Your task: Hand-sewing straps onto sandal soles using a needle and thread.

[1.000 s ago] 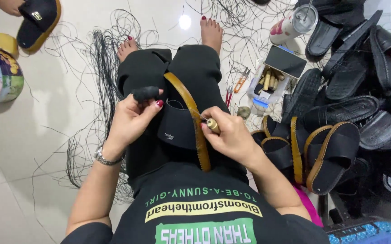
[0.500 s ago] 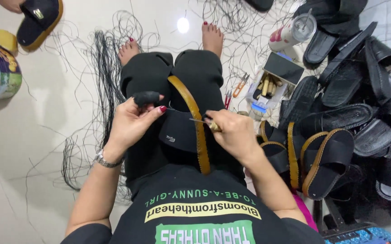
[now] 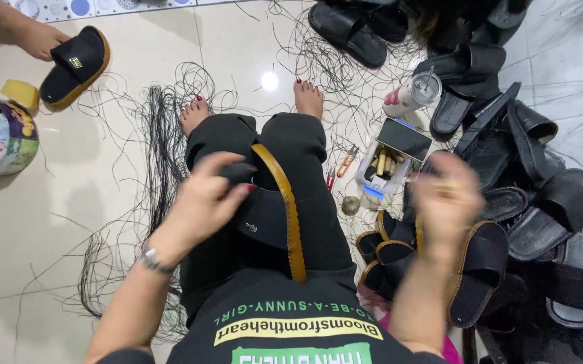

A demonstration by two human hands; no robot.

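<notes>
A black sandal with a tan sole edge (image 3: 291, 216) lies on my lap, sole edge turned up. My left hand (image 3: 200, 202) grips its upper end, a watch on the wrist. My right hand (image 3: 446, 199) is lifted out to the right over the sandal pile and blurred. Its fingers are pinched, seemingly on a needle with thread. The thread itself is too thin and blurred to follow.
A heap of black sandals (image 3: 540, 202) fills the floor at right. A small box of tools with a phone on top (image 3: 396, 152), scissors (image 3: 345, 162) and a tumbler (image 3: 412, 94) lie near my right leg. Loose black threads (image 3: 160, 135) spread left. Another person's hand (image 3: 35, 37) holds a black slide (image 3: 76, 64).
My right hand has swung from the sandal's edge out to the right and upward. My left hand stays on the sandal. The view has tilted slightly.
</notes>
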